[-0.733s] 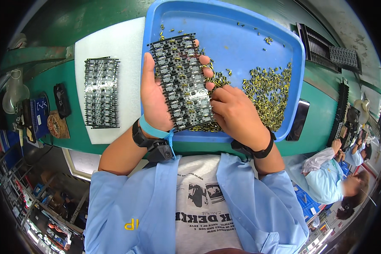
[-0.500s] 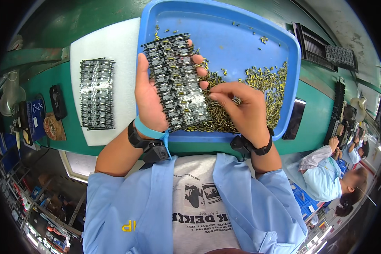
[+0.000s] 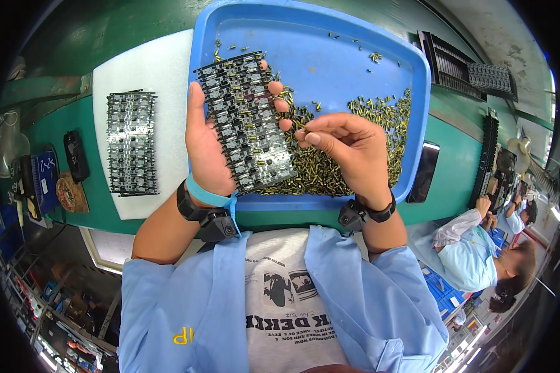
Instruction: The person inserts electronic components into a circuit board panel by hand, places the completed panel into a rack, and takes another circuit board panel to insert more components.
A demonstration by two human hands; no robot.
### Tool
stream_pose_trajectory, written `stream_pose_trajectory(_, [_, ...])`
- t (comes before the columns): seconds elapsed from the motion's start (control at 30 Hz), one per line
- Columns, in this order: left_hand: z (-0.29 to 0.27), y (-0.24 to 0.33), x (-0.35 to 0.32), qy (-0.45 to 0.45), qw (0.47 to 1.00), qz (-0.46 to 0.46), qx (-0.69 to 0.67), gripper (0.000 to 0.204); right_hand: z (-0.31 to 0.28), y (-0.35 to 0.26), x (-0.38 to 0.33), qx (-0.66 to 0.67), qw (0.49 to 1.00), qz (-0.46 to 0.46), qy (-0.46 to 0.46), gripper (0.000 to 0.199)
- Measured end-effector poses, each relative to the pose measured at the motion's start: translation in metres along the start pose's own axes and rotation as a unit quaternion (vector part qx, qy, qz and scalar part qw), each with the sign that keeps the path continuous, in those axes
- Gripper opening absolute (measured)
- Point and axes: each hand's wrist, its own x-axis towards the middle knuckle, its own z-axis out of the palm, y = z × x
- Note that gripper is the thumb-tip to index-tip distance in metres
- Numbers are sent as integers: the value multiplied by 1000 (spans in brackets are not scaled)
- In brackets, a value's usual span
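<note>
The left hand [image 3: 206, 146] is gripping the long black circuit-board panel [image 3: 246, 121], angled away; the right hand [image 3: 348, 149], just right, is pinching a small yellow component [image 3: 300, 126].

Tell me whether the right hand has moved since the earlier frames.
Yes. The right hand has lifted off the lower edge of the circuit board panel and shifted right, over the pile of small components in the blue tray, fingertips pinched.

Single head-worn fisheye view, aimed steeply down over chest onto green workbench [image 3: 460, 168]. Blue tray [image 3: 361, 56] seen close at frame centre, forearms entering from lower edge. Straight edges bent toward rim. Neighbouring worker [image 3: 479, 255] caught small at right margin. No second view supplied, so no shared area.
</note>
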Motion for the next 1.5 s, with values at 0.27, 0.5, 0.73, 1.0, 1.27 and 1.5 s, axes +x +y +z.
stream_pose_trajectory(0.27, [2,0,0,14,1000,1,9,84,5,3,-2,-29,998,-53,-25,16])
stream_pose_trajectory(0.5, [2,-2,2,28,1000,10,7,84,21,3,-4,-282,909,-289,-101,26])
stream_pose_trajectory(0.73, [3,-3,2,37,999,15,19,84,28,7,-7,-365,870,-315,-99,29])
stream_pose_trajectory(1.0, [3,-4,3,34,998,25,54,84,30,9,-9,-392,859,-316,-97,29])
stream_pose_trajectory(1.27, [6,-4,3,55,997,19,52,84,31,9,-10,-399,854,-322,-90,28])
stream_pose_trajectory(1.5, [5,-4,2,55,997,19,53,84,31,8,-11,-403,851,-324,-87,28])
